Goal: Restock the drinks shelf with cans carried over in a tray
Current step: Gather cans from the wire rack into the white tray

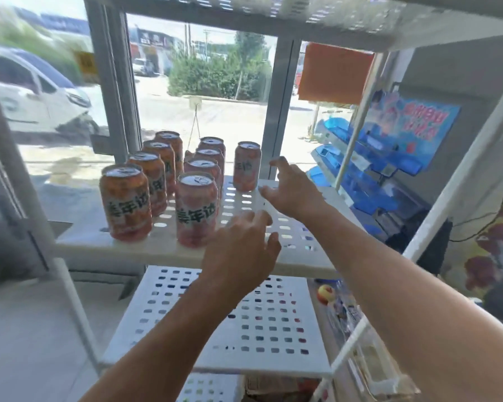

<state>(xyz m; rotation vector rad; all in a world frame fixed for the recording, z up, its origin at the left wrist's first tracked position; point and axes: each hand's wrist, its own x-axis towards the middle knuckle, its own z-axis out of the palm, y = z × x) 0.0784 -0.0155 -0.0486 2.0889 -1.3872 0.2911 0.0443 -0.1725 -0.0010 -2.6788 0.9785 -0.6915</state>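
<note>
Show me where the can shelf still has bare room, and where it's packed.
The shelf is bare on its right half, from the lone can forward to the front edge; both hands hover there, left hand and right hand, each empty. The left half is crowded: two rows of cans run front to back with narrow gaps. The lower shelf looks bare too.
</note>
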